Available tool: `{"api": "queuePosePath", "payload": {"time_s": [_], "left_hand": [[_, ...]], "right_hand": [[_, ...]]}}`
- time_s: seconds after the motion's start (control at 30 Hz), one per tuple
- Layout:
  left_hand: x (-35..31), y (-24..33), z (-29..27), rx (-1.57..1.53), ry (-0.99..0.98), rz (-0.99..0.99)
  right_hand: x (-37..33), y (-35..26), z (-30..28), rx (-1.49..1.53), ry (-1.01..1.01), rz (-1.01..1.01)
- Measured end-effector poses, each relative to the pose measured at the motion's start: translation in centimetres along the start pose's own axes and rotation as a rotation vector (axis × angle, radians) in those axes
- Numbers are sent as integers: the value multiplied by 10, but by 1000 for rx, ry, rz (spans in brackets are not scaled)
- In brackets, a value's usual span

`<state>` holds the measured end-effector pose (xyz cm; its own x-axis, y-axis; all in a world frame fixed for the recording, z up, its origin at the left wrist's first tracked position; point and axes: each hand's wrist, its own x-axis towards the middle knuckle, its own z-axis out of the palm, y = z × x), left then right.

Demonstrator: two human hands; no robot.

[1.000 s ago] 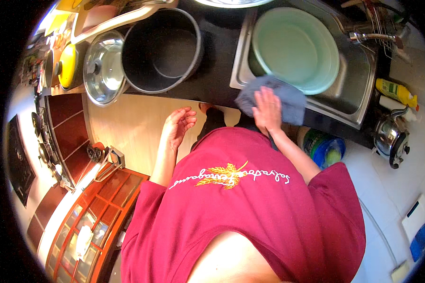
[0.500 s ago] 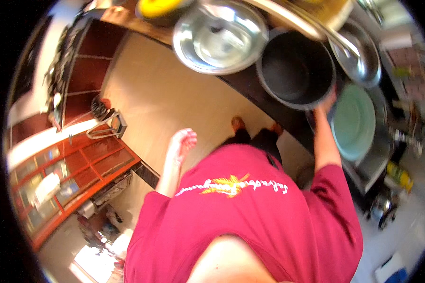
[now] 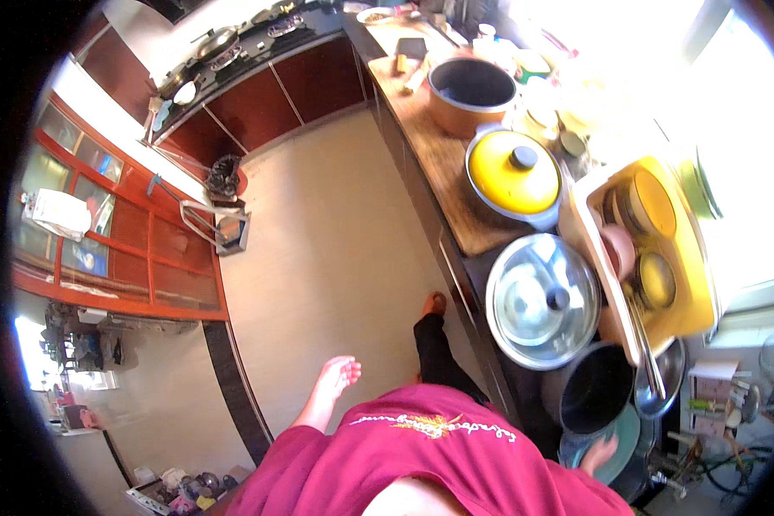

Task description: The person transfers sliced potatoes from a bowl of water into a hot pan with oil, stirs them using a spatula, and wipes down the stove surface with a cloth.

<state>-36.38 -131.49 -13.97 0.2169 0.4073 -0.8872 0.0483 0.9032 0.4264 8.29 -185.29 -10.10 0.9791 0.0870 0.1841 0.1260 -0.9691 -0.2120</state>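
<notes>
R hand: my right hand (image 3: 599, 453) sits low at the frame's bottom edge, on a blue-grey cloth (image 3: 574, 449) over the rim of the pale green basin (image 3: 626, 443). Fingers bunched on the cloth; can't tell more, too small and partly hidden.
L hand: my left hand (image 3: 338, 376) hangs free over the beige floor (image 3: 318, 258), holding nothing, fingers loosely apart and slightly curled.
Body: red shirt (image 3: 430, 464) fills the bottom; one foot (image 3: 433, 304) shows by the counter base.
Just beyond R hand: dark pot (image 3: 595, 389), open, touching the basin edge in view; a ladle (image 3: 649, 370) lies along its right side.
Next out: steel lid (image 3: 543, 301) w/ knob, lying on the dark counter.
Right of lid: yellow dish rack (image 3: 675, 249) w/ bowls in it.
Further: yellow-lidded pot (image 3: 513, 172) on the wooden counter (image 3: 439, 163).
Further still: orange pot (image 3: 470, 90), open, dark inside.
Far end: stove (image 3: 241, 39) w/ pans, red-brown cabinets (image 3: 258, 103) below it.
Far left: glass-front cupboard (image 3: 103, 206), well apart from both hands.
</notes>
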Motion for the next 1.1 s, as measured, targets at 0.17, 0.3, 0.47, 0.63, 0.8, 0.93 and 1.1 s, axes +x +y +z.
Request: {"api": "queuePosePath", "payload": {"time_s": [0.17,0.3,0.47,0.63,0.8,0.93,1.1], "left_hand": [[90,22,-68,155,236,-121],[62,117,-66,483,262,-90],[86,164,-117,462,294,-59],[135,208,-165,607,280,-272],[206,358,-185,1469,-35,52],[290,491,-200,354,315,262],[292,629,-182,212,358,385]], "right_hand": [[-45,-93,114,-187,-350,430],[-35,-266,204,-39,-637,243],[-1,-443,258,160,-844,-32],[12,-572,288,225,-947,-152],[-8,-654,309,140,-1000,-168],[-22,-732,323,104,-1072,-238],[16,-958,322,137,-1033,-618]]}}
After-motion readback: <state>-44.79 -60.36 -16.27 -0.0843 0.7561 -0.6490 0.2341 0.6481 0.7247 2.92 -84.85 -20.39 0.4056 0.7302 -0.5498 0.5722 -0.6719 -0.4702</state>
